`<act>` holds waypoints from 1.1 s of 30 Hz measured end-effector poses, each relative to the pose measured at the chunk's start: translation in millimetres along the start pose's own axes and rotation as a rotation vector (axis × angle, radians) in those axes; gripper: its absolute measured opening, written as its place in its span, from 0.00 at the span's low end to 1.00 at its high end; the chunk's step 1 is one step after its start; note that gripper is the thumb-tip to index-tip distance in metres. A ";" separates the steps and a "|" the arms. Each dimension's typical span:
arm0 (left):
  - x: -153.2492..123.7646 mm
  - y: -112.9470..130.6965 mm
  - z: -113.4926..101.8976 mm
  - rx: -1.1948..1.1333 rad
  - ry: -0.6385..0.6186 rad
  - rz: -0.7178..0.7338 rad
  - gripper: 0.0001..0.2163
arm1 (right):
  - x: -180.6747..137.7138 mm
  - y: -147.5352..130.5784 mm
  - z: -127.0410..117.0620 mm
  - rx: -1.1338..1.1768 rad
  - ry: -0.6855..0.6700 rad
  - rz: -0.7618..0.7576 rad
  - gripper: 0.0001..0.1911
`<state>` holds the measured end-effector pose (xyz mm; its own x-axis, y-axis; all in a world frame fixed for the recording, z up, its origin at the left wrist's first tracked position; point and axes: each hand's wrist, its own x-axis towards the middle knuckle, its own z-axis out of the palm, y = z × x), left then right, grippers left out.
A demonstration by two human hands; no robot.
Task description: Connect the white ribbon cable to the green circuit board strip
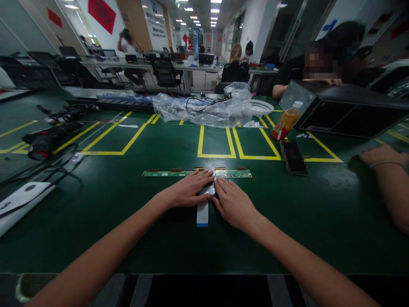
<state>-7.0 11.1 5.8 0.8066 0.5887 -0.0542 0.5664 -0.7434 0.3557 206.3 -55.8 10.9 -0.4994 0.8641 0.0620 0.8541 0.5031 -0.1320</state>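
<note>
Ribbon cable (202, 214), white, blue-ended: flat on green table (153, 247), nearer the person than circuit board (172, 174); upper part between the hands, partly covered. Left hand (191, 189): palm down, fingers extended, thumb apart, reaching over cable. Right hand (234, 202): likewise spread, fingertips beside cable, near board.
</note>
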 end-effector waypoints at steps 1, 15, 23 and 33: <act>-0.1 -1.3 0.1 0.000 -0.004 0.007 0.32 | 0.3 1.3 -0.7 0.010 -0.005 -0.006 0.30; 2.5 11.5 -1.0 0.091 0.032 0.063 0.26 | 5.8 33.6 -14.4 0.287 0.245 0.030 0.23; -4.2 -40.1 -8.1 0.214 0.092 -0.421 0.27 | 6.0 43.1 -18.9 0.364 0.245 0.059 0.20; -78.1 -144.1 -38.2 0.210 0.218 -1.140 0.31 | 5.4 40.4 -21.1 0.373 0.183 0.025 0.18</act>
<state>-158.1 84.4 -5.5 -0.2179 0.9732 -0.0734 0.9742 0.2214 0.0431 241.2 -30.5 26.8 -0.4162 0.8811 0.2248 0.7375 0.4717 -0.4833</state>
